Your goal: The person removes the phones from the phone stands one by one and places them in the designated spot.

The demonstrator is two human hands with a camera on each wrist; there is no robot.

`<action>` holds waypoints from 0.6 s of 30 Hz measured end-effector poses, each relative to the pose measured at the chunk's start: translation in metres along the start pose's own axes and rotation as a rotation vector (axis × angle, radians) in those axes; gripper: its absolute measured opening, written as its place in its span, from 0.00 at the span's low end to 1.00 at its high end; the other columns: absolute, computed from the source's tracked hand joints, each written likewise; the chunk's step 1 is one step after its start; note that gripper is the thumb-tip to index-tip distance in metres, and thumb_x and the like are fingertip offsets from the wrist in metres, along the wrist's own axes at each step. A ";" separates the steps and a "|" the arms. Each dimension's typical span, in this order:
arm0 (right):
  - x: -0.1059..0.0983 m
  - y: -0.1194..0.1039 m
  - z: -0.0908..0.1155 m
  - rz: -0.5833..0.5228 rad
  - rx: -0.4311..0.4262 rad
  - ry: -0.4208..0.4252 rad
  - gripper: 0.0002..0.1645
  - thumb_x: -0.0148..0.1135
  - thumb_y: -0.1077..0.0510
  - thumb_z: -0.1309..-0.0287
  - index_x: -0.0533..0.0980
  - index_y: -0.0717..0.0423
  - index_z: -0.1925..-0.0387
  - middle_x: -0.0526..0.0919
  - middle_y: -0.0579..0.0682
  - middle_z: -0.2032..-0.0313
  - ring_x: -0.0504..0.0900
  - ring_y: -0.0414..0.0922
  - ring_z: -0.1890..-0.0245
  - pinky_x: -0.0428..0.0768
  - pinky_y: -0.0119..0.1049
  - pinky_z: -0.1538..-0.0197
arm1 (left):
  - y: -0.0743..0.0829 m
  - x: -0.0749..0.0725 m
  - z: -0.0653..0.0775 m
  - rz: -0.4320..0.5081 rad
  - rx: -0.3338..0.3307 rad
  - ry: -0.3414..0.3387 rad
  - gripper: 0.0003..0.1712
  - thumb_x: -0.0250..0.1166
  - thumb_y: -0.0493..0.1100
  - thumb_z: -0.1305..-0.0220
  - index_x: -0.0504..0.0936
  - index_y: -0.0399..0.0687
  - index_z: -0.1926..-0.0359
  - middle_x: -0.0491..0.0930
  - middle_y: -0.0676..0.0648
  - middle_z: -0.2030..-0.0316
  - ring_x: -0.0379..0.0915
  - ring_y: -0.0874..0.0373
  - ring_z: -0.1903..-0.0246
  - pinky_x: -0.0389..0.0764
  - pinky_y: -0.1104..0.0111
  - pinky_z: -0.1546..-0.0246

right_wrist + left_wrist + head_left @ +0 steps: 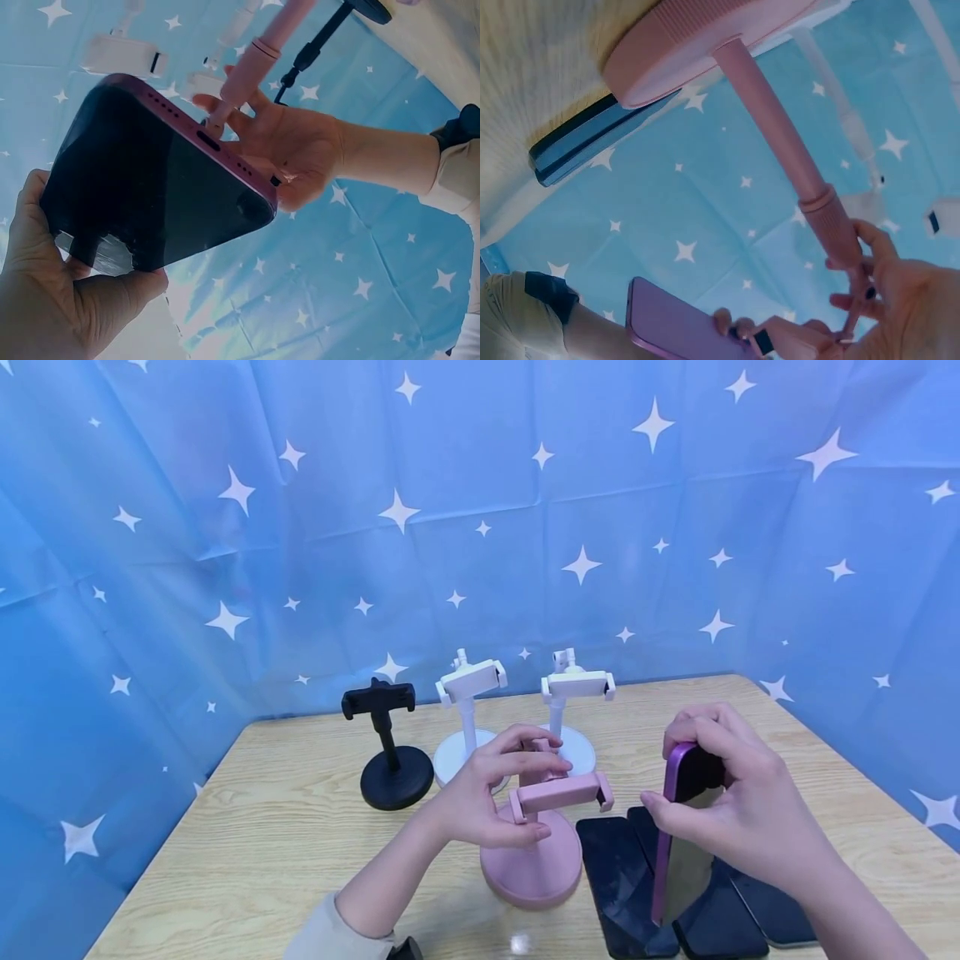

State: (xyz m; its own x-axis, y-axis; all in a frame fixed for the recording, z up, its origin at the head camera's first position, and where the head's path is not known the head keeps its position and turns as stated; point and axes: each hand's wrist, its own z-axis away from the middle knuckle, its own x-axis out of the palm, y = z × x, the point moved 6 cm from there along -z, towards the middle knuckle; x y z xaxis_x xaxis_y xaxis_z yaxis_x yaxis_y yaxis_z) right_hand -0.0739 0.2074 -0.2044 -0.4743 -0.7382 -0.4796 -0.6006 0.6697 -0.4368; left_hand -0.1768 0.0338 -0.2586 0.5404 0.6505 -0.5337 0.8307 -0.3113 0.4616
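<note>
A pink phone stand with a round base stands on the table; its clamp faces up and holds nothing. My left hand grips the stand around its upper joint, fingers behind the clamp and thumb in front. In the left wrist view the stand's pole runs from the base to the fingers. To the right, my right hand holds a purple-edged phone tilted on its edge above the table. In the right wrist view the phone's dark screen shows, with the thumb and fingers pinching its edges.
Behind stand a black phone stand and two white phone stands, their clamps without phones. Several dark phones lie flat at the front right, partly beneath the held phone. A blue star-patterned curtain hangs behind the wooden table.
</note>
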 end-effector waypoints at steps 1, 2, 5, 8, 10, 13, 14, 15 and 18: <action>-0.001 0.001 0.001 0.007 0.002 0.001 0.30 0.71 0.76 0.81 0.73 0.54 0.68 0.69 0.42 0.63 0.64 0.35 0.65 0.67 0.23 0.76 | 0.000 0.000 -0.001 -0.006 0.000 -0.003 0.28 0.69 0.36 0.59 0.75 0.39 0.51 0.68 0.40 0.48 0.64 0.51 0.47 0.74 0.64 0.51; -0.002 0.002 0.001 0.015 0.005 0.001 0.30 0.71 0.76 0.81 0.73 0.55 0.68 0.69 0.42 0.63 0.64 0.35 0.65 0.67 0.23 0.77 | 0.001 -0.001 -0.002 -0.011 -0.002 -0.005 0.28 0.70 0.36 0.60 0.75 0.39 0.52 0.68 0.41 0.50 0.65 0.52 0.47 0.74 0.65 0.52; -0.006 0.005 0.002 0.044 0.021 -0.002 0.29 0.72 0.75 0.80 0.73 0.54 0.68 0.69 0.40 0.63 0.63 0.34 0.65 0.66 0.23 0.78 | 0.001 -0.001 -0.004 -0.049 -0.013 -0.016 0.29 0.71 0.36 0.63 0.77 0.40 0.53 0.69 0.43 0.53 0.64 0.55 0.49 0.74 0.67 0.54; -0.010 0.010 0.002 0.070 0.028 -0.005 0.29 0.71 0.75 0.80 0.73 0.53 0.69 0.69 0.39 0.65 0.63 0.34 0.66 0.65 0.23 0.76 | 0.000 -0.002 -0.005 -0.059 -0.025 -0.037 0.30 0.71 0.36 0.65 0.77 0.41 0.53 0.69 0.44 0.54 0.64 0.55 0.50 0.74 0.69 0.55; -0.013 0.015 0.002 0.095 0.032 -0.013 0.28 0.72 0.74 0.79 0.73 0.53 0.69 0.69 0.38 0.65 0.63 0.33 0.67 0.65 0.24 0.74 | -0.001 -0.003 -0.005 -0.053 -0.037 -0.049 0.31 0.71 0.37 0.65 0.77 0.41 0.53 0.69 0.44 0.54 0.64 0.56 0.50 0.74 0.69 0.55; -0.016 0.029 0.005 0.158 0.048 -0.048 0.28 0.74 0.70 0.79 0.73 0.52 0.69 0.69 0.38 0.65 0.64 0.31 0.68 0.64 0.23 0.73 | -0.002 -0.003 -0.007 -0.046 -0.057 -0.063 0.31 0.71 0.37 0.66 0.77 0.41 0.53 0.69 0.44 0.54 0.64 0.57 0.52 0.74 0.69 0.55; -0.017 0.036 0.006 0.193 0.063 -0.068 0.28 0.75 0.69 0.78 0.73 0.52 0.68 0.69 0.38 0.65 0.64 0.31 0.68 0.64 0.23 0.73 | -0.002 -0.004 -0.008 -0.044 -0.069 -0.067 0.31 0.71 0.37 0.66 0.77 0.41 0.53 0.69 0.44 0.54 0.64 0.57 0.52 0.74 0.69 0.55; -0.018 0.042 0.008 0.227 0.079 -0.094 0.27 0.75 0.67 0.77 0.73 0.52 0.67 0.69 0.39 0.65 0.64 0.30 0.69 0.64 0.24 0.73 | -0.003 -0.004 -0.009 -0.044 -0.076 -0.071 0.31 0.70 0.37 0.66 0.77 0.41 0.53 0.69 0.44 0.54 0.64 0.57 0.52 0.74 0.69 0.55; -0.022 0.064 0.013 0.322 0.127 -0.194 0.25 0.76 0.63 0.73 0.73 0.51 0.67 0.70 0.43 0.65 0.63 0.30 0.69 0.65 0.27 0.73 | -0.005 -0.005 -0.013 -0.034 -0.104 -0.082 0.30 0.70 0.36 0.65 0.77 0.41 0.53 0.69 0.44 0.55 0.65 0.57 0.54 0.74 0.69 0.55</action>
State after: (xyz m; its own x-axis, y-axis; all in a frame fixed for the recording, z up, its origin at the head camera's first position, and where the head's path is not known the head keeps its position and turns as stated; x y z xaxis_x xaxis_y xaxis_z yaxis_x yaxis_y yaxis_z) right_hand -0.0936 0.2676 -0.2320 -0.4876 -0.4684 -0.7368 -0.3511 0.8779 -0.3257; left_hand -0.1855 0.0408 -0.2487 0.5244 0.5994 -0.6047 0.8329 -0.2138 0.5104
